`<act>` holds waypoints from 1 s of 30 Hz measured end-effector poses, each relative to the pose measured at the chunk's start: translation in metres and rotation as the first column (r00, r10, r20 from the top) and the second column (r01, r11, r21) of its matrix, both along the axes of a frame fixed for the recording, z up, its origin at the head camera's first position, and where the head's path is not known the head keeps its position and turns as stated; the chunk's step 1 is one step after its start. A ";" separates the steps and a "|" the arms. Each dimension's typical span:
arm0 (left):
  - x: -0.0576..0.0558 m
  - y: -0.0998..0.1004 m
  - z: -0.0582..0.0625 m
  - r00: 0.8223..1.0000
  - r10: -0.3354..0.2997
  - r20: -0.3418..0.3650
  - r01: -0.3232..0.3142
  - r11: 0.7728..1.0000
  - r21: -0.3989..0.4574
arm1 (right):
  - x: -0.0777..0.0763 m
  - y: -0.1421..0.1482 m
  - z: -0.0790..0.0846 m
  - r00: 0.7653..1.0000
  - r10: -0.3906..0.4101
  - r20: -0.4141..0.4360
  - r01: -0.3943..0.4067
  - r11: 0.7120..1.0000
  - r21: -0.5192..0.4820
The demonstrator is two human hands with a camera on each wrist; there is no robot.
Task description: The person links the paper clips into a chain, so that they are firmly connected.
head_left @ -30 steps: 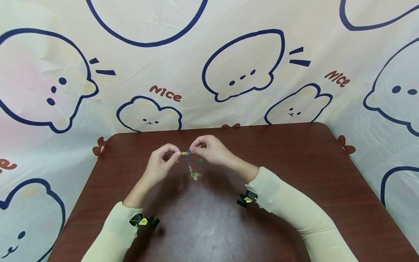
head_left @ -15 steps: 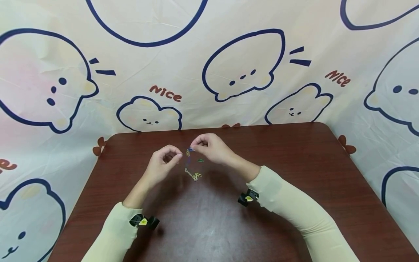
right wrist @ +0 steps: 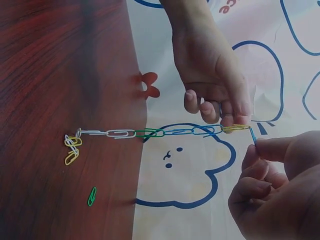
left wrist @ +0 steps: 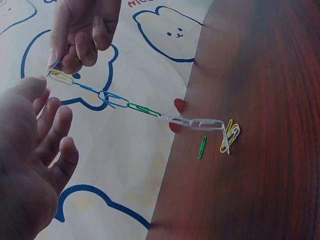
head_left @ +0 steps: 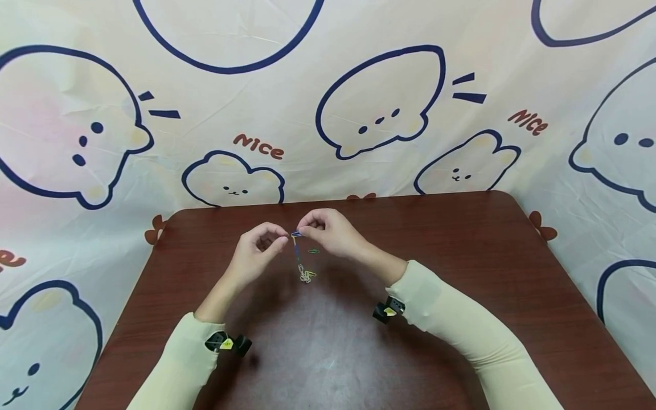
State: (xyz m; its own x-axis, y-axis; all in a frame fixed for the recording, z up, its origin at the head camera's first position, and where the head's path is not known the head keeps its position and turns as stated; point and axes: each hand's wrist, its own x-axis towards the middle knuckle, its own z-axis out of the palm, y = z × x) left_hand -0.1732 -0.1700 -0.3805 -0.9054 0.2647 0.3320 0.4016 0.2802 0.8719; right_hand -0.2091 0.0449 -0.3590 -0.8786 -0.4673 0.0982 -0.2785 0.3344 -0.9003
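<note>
My right hand (head_left: 328, 232) pinches a blue paper clip (right wrist: 253, 136) between thumb and forefinger. From that clip hangs a chain of linked paper clips: a yellow clip (left wrist: 62, 77) at the top, then blue ones (left wrist: 114, 98), a green one (left wrist: 145, 109) and white ones (right wrist: 120, 134). The lower end runs into a small pile of white and yellow clips (head_left: 306, 277) on the table. My left hand (head_left: 253, 253) is beside the top of the chain, thumb and forefinger slightly apart, their tips right at the yellow clip.
A single green paper clip (head_left: 314, 251) lies on the brown wooden table (head_left: 435, 245), to the right of the chain. Behind the table hangs a cream cloth (head_left: 302, 114) with cartoon bears. Each wrist carries a small black camera (head_left: 389, 310).
My left hand has let go of the yellow clip, which swung down to hang from the blue one. The left fingertips then moved right and slightly up. The right hand has hardly moved.
</note>
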 end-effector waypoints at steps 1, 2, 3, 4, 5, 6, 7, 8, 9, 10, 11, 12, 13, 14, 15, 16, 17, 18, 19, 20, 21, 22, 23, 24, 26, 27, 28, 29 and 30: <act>0.000 0.001 0.000 1.000 -0.002 -0.004 0.002 1.000 0.000 | 0.000 -0.001 -0.001 1.000 -0.001 0.001 0.001 1.000 -0.007; 0.000 0.001 0.001 1.000 -0.005 -0.007 0.005 1.000 0.002 | 0.001 -0.001 -0.001 1.000 -0.003 0.001 0.003 1.000 -0.012; 0.000 0.002 0.001 1.000 -0.007 -0.008 0.007 1.000 0.005 | 0.001 -0.002 -0.002 1.000 -0.002 -0.002 0.002 1.000 -0.016; -0.001 0.002 0.002 1.000 -0.009 -0.012 0.009 1.000 0.007 | 0.001 -0.003 -0.003 1.000 -0.003 -0.007 0.003 1.000 -0.018; -0.001 0.003 0.002 1.000 -0.010 -0.018 0.011 1.000 0.007 | 0.002 -0.004 -0.003 1.000 -0.002 -0.011 0.002 1.000 -0.020; -0.001 0.003 0.002 1.000 -0.011 -0.024 0.011 1.000 0.007 | 0.003 -0.005 -0.004 1.000 -0.001 -0.015 0.000 1.000 -0.021; -0.002 0.003 0.000 1.000 -0.008 -0.029 0.008 1.000 0.007 | 0.003 -0.006 -0.004 1.000 0.000 -0.020 -0.001 1.000 -0.021; -0.004 0.003 -0.003 0.999 -0.004 -0.033 0.004 1.000 0.005 | 0.003 -0.007 -0.005 1.000 0.000 -0.024 -0.001 1.000 -0.021; -0.006 0.002 -0.006 0.999 0.001 -0.036 0.000 1.000 0.006 | 0.004 -0.008 -0.006 1.000 0.000 -0.026 -0.001 1.000 -0.023; -0.008 0.001 -0.010 0.999 0.004 -0.042 -0.003 1.000 0.004 | 0.004 -0.009 -0.007 1.000 0.001 -0.028 -0.001 1.000 -0.026; -0.010 -0.001 -0.014 0.999 0.007 -0.044 -0.007 1.000 0.007 | 0.005 -0.010 -0.007 1.000 0.001 -0.028 -0.002 1.000 -0.028; -0.012 -0.002 -0.018 0.999 0.010 -0.046 -0.009 1.000 0.010 | 0.005 -0.010 -0.008 1.000 0.002 -0.028 -0.002 0.999 -0.032; -0.014 -0.003 -0.021 0.999 0.012 -0.045 -0.012 1.000 0.016 | 0.005 -0.011 -0.009 1.000 0.003 -0.026 -0.004 0.999 -0.035; -0.015 -0.004 -0.023 0.999 0.011 -0.046 -0.010 1.000 0.022 | 0.005 -0.011 -0.010 1.000 0.004 -0.026 -0.005 0.999 -0.040; -0.016 -0.004 -0.024 0.999 0.010 -0.049 -0.009 1.000 0.027 | 0.005 -0.012 -0.010 1.000 0.005 -0.025 -0.006 0.999 -0.045; -0.016 -0.004 -0.025 0.999 0.009 -0.050 -0.007 0.999 0.031 | 0.005 -0.012 -0.011 1.000 0.007 -0.024 -0.008 0.999 -0.048; -0.016 -0.004 -0.026 0.999 0.009 -0.049 -0.007 0.999 0.037 | 0.005 -0.012 -0.011 1.000 0.008 -0.024 -0.009 0.999 -0.050; -0.016 -0.005 -0.026 0.999 0.009 -0.048 -0.008 0.999 0.038 | 0.005 -0.012 -0.011 1.000 0.010 -0.023 -0.011 0.999 -0.051; -0.016 -0.005 -0.026 0.999 0.012 -0.043 -0.010 0.999 0.038 | 0.005 -0.012 -0.011 1.000 0.011 -0.022 -0.012 0.999 -0.052; -0.016 -0.005 -0.026 0.999 0.014 -0.040 -0.012 0.999 0.036 | 0.005 -0.012 -0.011 1.000 0.011 -0.022 -0.012 0.999 -0.052; -0.016 -0.005 -0.026 0.999 0.015 -0.037 -0.014 0.999 0.031 | 0.005 -0.012 -0.010 1.000 0.011 -0.021 -0.012 0.999 -0.052; -0.015 -0.006 -0.025 0.999 0.017 -0.030 -0.016 0.999 0.030 | 0.005 -0.012 -0.010 1.000 0.009 -0.021 -0.010 0.999 -0.052; -0.015 -0.006 -0.024 1.000 0.018 -0.023 -0.017 1.000 0.026 | 0.005 -0.012 -0.010 1.000 0.006 -0.022 -0.007 0.999 -0.051; -0.014 -0.006 -0.023 1.000 0.019 -0.018 -0.019 1.000 0.021 | 0.004 -0.011 -0.010 1.000 0.004 -0.021 -0.005 0.999 -0.052; -0.011 -0.005 -0.018 1.000 0.017 -0.010 -0.017 1.000 0.012 | 0.004 -0.010 -0.011 1.000 -0.007 -0.020 0.005 0.999 -0.053; -0.009 -0.005 -0.014 1.000 0.016 -0.008 -0.016 1.000 0.009 | 0.003 -0.009 -0.012 1.000 -0.011 -0.019 0.010 0.998 -0.055; -0.007 -0.005 -0.010 1.000 0.017 -0.005 -0.017 1.000 0.009 | 0.003 -0.009 -0.013 1.000 -0.017 -0.019 0.016 0.998 -0.055; -0.004 -0.005 -0.007 1.000 0.016 -0.008 -0.016 1.000 0.006 | 0.002 -0.008 -0.014 1.000 -0.022 -0.020 0.021 0.998 -0.056; -0.002 -0.006 -0.004 1.000 0.017 -0.012 -0.017 1.000 0.002 | 0.001 -0.007 -0.016 0.999 -0.027 -0.019 0.026 0.998 -0.056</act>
State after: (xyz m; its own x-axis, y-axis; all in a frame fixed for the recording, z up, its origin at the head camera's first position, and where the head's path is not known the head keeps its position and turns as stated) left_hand -0.1751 -0.1755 -0.3844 -0.9055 0.2488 0.3437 0.4076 0.2857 0.8673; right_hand -0.2079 0.0378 -0.3746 -0.8884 -0.4369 0.1412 -0.2884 0.2916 -0.9120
